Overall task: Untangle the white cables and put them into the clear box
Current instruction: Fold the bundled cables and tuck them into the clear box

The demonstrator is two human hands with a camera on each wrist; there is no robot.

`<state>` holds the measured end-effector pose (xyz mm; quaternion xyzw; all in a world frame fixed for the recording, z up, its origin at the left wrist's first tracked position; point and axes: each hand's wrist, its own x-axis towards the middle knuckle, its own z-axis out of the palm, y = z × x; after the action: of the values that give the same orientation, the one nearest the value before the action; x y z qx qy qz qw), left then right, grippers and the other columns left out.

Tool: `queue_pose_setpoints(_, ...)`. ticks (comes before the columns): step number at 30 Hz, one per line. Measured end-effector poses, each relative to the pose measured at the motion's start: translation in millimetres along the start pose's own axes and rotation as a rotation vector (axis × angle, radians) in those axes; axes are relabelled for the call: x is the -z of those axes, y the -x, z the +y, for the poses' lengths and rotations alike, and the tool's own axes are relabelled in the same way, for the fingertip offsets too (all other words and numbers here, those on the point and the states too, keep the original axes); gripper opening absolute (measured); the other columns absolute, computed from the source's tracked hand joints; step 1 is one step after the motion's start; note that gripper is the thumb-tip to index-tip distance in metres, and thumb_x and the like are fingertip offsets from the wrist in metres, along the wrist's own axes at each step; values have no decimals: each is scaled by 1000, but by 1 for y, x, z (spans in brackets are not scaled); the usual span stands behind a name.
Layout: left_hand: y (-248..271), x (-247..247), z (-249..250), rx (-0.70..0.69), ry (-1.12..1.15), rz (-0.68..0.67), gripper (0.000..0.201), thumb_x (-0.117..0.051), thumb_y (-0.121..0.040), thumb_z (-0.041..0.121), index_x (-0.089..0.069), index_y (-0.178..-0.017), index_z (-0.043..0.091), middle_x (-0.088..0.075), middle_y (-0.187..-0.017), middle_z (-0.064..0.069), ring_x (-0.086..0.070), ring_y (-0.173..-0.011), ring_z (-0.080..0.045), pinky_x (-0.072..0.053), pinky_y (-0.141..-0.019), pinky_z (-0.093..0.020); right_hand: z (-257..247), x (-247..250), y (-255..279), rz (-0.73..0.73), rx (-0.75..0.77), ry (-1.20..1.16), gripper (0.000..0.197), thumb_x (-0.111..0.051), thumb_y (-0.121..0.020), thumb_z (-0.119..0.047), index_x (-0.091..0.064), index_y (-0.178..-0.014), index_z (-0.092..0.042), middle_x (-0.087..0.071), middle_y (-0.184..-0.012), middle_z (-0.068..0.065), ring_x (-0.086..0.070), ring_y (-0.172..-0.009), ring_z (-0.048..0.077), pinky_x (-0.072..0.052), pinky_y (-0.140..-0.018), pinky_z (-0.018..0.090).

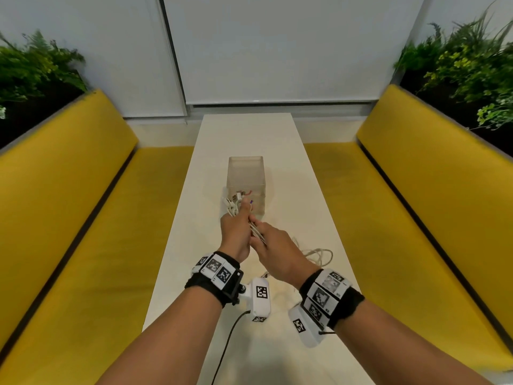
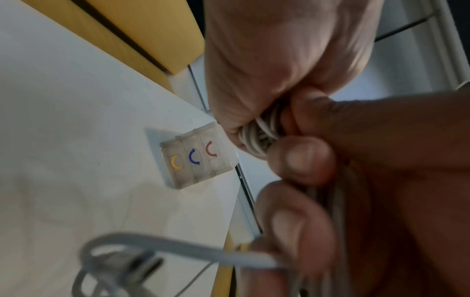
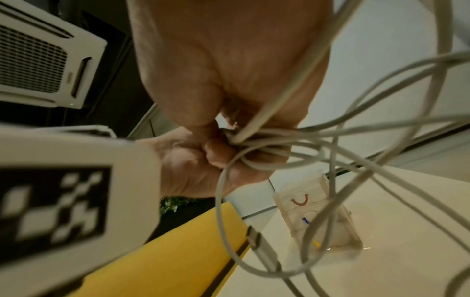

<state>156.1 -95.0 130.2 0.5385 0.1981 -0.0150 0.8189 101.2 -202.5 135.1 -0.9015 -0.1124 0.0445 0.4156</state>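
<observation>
Both hands meet over the middle of the table, each grip closed around the same bundle of thin white cables: the left hand has its fingers curled round the far part of the bundle, with several white plugs sticking out past its knuckles toward 12 o'clock, and the right hand pinches the strands just behind it, at about 4 o'clock from the left. Between the two hands the bundle runs roughly from 11 to 5 o'clock, held above the table. In the right wrist view slack loops fan out from the pinch and hang down, one ending in a metal plug. More tangled white cable lies on the table at 3 o'clock from the right hand. The clear square plastic box stands upright on the table just beyond the left hand at 12 o'clock; the left wrist view shows yellow, blue and red curved marks on it. The long narrow white table runs away from the person between two yellow upholstered benches, with green plants behind the backrests and pale roller blinds at the far end.
</observation>
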Motion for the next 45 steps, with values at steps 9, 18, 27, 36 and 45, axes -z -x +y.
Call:
queue_pose_setpoints(9,-1,4,18,-35,130,9,35,-66,-95,43,-62,-95,8,-40,-50,3,-41,-40,-12,-43,-47,-28,36,9,8,-173,-121,147,35,-46,-101,-42,-42,-72,-23,-51,-77,-2,-48,-72,21,-42,-71,42)
queue_pose_setpoints(18,4,10,21,-33,161,-26,31,-65,-94,45,-62,-88,15,-36,-50,5,-38,-41,-10,-41,-44,-26,77,-15,22,-149,-60,466,28,-33,-106,-40,-50,-106,-18,-51,-113,2,-51,-105,28,-44,-87,45)
queue_pose_setpoints(27,9,6,19,-153,-13,-76,34,-71,-90,44,-60,-73,16,-33,-51,0,-29,-42,-15,-31,-45,-27,29,10,13,-164,-25,179,50,-71,-79,-51,-56,-125,-35,-41,-152,-7,-31,-142,13,-17,-106,34)
queue_pose_setpoints(36,15,4,23,-153,-74,-166,32,-68,-93,43,-62,-80,13,-43,-48,1,-49,-41,-16,-43,-51,-30,33,-19,23,-178,-56,-502,19,-56,-101,-9,-55,-83,-5,-59,-66,7,-59,-55,12,-52,-62,26)
queue_pose_setpoints(45,5,26,27,-10,102,-236,30,-75,-75,50,-65,-77,21,-32,-48,6,-33,-39,-7,-35,-44,-23,71,-10,41,-342,-43,-165,31,-45,-103,-30,-53,-75,-22,-50,-70,-6,-47,-67,14,-42,-66,31)
